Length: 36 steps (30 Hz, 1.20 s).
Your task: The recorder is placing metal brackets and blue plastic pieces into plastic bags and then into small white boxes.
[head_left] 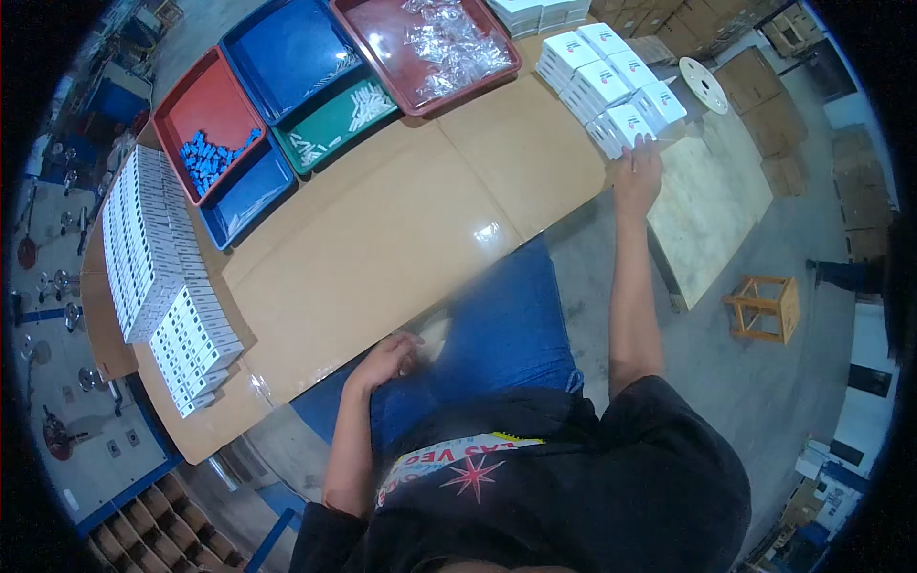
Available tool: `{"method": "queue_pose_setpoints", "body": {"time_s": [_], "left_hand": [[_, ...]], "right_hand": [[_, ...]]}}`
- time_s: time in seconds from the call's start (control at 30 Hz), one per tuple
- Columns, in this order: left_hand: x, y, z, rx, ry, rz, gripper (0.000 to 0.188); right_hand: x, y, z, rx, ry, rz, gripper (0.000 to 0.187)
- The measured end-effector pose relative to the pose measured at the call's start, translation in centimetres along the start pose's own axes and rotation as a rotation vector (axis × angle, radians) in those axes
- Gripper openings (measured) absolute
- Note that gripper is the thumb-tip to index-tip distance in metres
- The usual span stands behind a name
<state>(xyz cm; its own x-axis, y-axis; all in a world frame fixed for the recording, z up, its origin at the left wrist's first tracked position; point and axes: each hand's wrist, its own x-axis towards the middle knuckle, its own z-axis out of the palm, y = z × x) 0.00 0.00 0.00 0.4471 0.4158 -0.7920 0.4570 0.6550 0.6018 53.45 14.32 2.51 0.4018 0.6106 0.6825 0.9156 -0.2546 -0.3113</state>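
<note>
White boxes (626, 72) are standing in stacks at the far right end of the cardboard-covered bench (382, 258). The right hand (638, 174) is reaching to the nearest stack, its fingers touching the near box and keeping little space between them; whether they are gripping it, one cannot tell. The left hand (386, 361) is resting by the bench's near edge, its fingers partly curling; whether they are holding anything, one cannot tell.

Immediately left of the stacks, a dark-red tray (382, 57) is carrying clear plastic bags (454, 48) and bounding that side. Farther left, a green tray (330, 126) is holding white pieces (368, 105), a red tray (201, 105) is holding blue pieces (208, 160), and two blue trays (282, 57) are lying beside them. White blocks (143, 239) are lining the bench's left end. Beyond the boxes, a white reel (695, 76) is standing close by; a pale board (712, 205) is lying to the right, and a wooden stool (764, 307) is standing on the floor.
</note>
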Motion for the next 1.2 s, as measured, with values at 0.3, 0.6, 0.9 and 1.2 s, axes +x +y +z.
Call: {"method": "queue_pose_setpoints", "body": {"time_s": [0.3,0.6,0.9,1.2], "left_hand": [[-1.4,2.4,1.1,-0.096,-0.043,0.364,0.039],[-0.3,9.6,3.4,-0.496,0.227,0.735,0.058],[-0.1,8.7,3.0,-0.812,0.461,0.903,0.058],[-0.8,8.3,3.2,-1.032,0.279,0.818,0.055]], "right_hand": [[-4.2,-10.6,-4.9,0.263,-0.128,-0.069,0.037],[-10.6,-23.1,-8.5,0.640,-0.458,-0.206,0.037],[-15.4,-29.2,-10.8,0.936,-0.714,-0.388,0.038],[-14.0,-30.2,-10.0,1.095,-0.801,-0.585,0.037]]}}
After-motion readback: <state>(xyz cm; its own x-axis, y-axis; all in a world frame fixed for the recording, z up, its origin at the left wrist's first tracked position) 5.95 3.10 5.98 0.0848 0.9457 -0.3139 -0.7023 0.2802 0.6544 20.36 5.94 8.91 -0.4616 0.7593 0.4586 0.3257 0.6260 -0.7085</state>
